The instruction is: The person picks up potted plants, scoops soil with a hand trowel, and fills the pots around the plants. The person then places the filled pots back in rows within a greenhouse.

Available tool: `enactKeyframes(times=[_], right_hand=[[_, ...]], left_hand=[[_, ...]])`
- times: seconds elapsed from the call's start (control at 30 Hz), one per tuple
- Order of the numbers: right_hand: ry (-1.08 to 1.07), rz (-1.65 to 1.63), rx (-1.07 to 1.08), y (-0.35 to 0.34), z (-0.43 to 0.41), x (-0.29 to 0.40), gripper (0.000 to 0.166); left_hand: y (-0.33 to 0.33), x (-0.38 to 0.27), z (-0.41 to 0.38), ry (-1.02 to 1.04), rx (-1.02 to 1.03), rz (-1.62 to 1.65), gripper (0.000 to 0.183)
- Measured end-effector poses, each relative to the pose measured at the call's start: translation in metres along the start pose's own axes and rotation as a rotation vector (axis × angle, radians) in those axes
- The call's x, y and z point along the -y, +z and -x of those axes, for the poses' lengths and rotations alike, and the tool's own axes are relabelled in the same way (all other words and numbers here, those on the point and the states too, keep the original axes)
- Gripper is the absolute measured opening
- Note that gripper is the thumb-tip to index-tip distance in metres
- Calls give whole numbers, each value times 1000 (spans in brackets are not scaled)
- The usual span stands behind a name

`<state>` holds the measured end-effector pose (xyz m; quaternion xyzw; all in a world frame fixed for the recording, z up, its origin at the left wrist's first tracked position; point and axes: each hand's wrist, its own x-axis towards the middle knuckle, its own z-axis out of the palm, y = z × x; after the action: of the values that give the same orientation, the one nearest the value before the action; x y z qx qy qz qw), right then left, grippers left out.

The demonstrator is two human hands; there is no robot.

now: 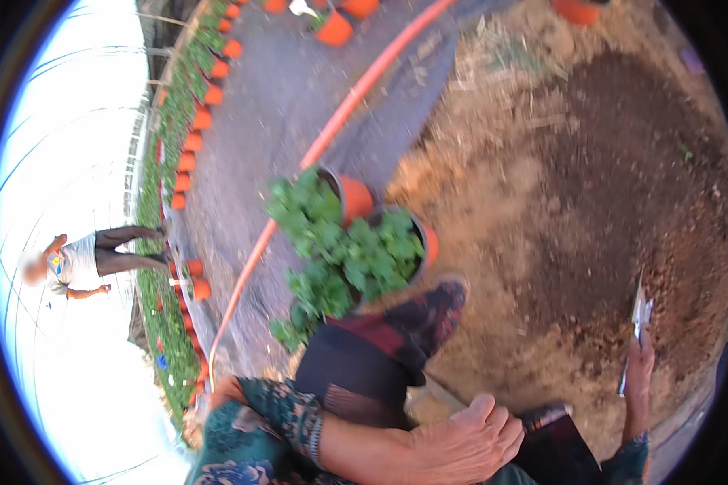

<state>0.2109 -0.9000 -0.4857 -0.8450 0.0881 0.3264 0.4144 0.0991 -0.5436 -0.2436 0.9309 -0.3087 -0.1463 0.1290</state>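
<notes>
My right hand (641,357) grips a silvery metal hand tool (642,309), perhaps a trowel. Its blade points at loose soil (682,315) and its shape is blurred. My left forearm lies across the front of my body. At its end my left hand (470,433) is curled into a fist, with nothing visible in it. Leafy green potted plants (376,248) stand close together beside my left shoe (437,312). Two of their orange pots (357,197) show clearly. Part of my other shoe (546,417) appears beyond the left fist.
A red-orange hose (364,91) curves over dark ground fabric (261,109). Long rows of orange pots (185,162) with plants line the far side. A person (79,260) stands there under bright translucent sheeting (67,157). Dark soil (619,182) spreads over the right, next to dry straw (503,66).
</notes>
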Motion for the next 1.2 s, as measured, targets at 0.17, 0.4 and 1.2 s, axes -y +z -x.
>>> enactKeyframes(times=[0.17,0.4,1.2], right_hand=[[124,-104,19,-7,10,1,44],[-260,334,37,-32,13,-26,42],[-577,709,560,140,62,391,23]], left_hand=[[1,2,-35,23,111,126,16],[5,2,-43,-28,414,349,29],[135,-5,314,-1787,-459,1276,28]])
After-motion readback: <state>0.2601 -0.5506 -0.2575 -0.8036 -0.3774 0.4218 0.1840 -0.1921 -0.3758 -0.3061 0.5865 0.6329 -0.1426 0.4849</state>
